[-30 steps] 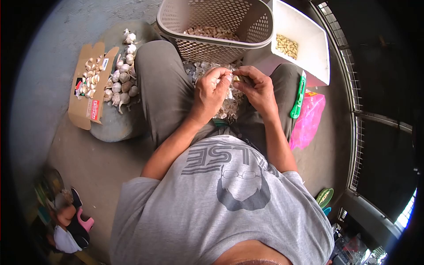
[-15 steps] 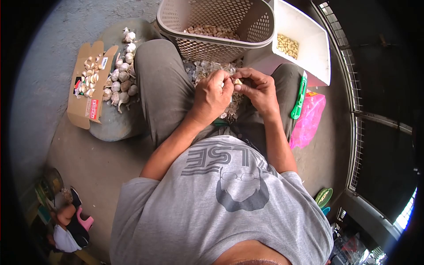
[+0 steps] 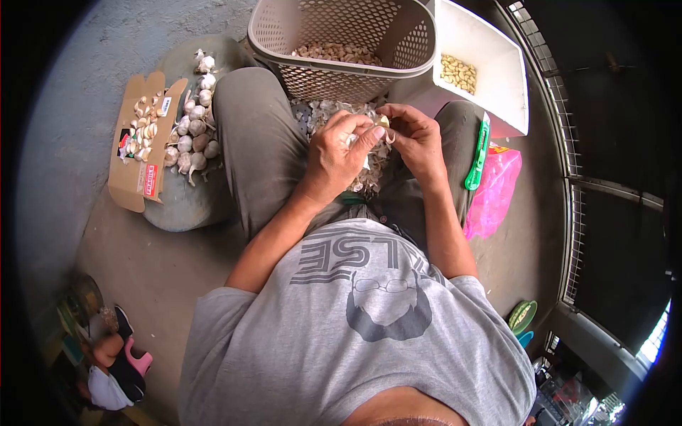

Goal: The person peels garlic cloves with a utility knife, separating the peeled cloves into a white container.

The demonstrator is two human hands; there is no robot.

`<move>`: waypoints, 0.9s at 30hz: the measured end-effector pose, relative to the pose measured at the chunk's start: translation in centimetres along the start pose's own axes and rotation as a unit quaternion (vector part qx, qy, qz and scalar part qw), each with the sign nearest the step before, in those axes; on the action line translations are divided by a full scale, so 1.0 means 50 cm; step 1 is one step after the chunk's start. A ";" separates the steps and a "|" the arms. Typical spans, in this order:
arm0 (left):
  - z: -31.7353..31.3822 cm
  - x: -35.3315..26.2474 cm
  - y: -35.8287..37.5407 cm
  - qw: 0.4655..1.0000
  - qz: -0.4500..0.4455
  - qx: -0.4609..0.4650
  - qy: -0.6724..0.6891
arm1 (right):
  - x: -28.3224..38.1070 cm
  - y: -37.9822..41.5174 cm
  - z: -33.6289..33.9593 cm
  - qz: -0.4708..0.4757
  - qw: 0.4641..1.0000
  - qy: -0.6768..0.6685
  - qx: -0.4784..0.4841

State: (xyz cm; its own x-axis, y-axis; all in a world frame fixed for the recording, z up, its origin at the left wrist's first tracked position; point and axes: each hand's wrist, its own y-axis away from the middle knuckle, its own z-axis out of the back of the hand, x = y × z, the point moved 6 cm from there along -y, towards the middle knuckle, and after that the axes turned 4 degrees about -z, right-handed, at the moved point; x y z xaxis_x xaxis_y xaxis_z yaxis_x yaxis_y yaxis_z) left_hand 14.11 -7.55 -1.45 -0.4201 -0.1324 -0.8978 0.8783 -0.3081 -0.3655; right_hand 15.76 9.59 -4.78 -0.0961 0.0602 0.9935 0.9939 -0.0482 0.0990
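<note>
A pale garlic clove [image 3: 383, 121] is pinched between the fingertips of both hands above my lap, with a curl of peel [image 3: 390, 135] by the thumbs. My left hand [image 3: 339, 149] closes on it from the left, thumb stretched toward the clove, and a white bit shows among its fingers. From the right, my right hand [image 3: 419, 145] grips it with thumb and forefinger. Below the hands, loose garlic skins [image 3: 323, 113] are heaped between my knees. A green box cutter [image 3: 479, 153] lies on my right thigh.
Unpeeled cloves fill part of a cardboard box [image 3: 131, 188], beside whole garlic bulbs [image 3: 197, 128] on a round stool [image 3: 181, 213]. Ahead stand a perforated basket [image 3: 341, 71] of cloves and a white foam box [image 3: 490, 50] with peeled cloves. A pink bag [image 3: 494, 195] lies right. Another person [image 3: 110, 369] sits lower left.
The clove and fingertips have risen slightly, and more of the clove shows. My left thumb now reaches across toward it, and a curl of peel has come into view.
</note>
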 end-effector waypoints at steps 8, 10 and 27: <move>-0.003 0.009 0.006 0.999 0.003 0.007 -0.054 | 0.000 0.006 -0.007 0.006 1.000 0.002 0.001; -0.012 0.012 0.008 0.995 -0.006 0.025 -0.099 | 0.009 0.005 0.006 0.009 1.000 0.001 -0.010; -0.014 -0.014 0.007 0.993 -0.055 0.015 -0.101 | 0.031 0.005 -0.002 0.043 0.991 0.126 -0.021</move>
State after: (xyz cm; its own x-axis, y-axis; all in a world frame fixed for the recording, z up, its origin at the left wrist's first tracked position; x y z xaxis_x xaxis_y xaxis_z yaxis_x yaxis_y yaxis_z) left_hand 14.85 -6.90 -1.12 -0.5535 -0.2818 -0.7838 0.8182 -0.3596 -0.4485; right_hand 15.88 9.58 -3.21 -0.0264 -0.1969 0.9801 0.9964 -0.0840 0.0100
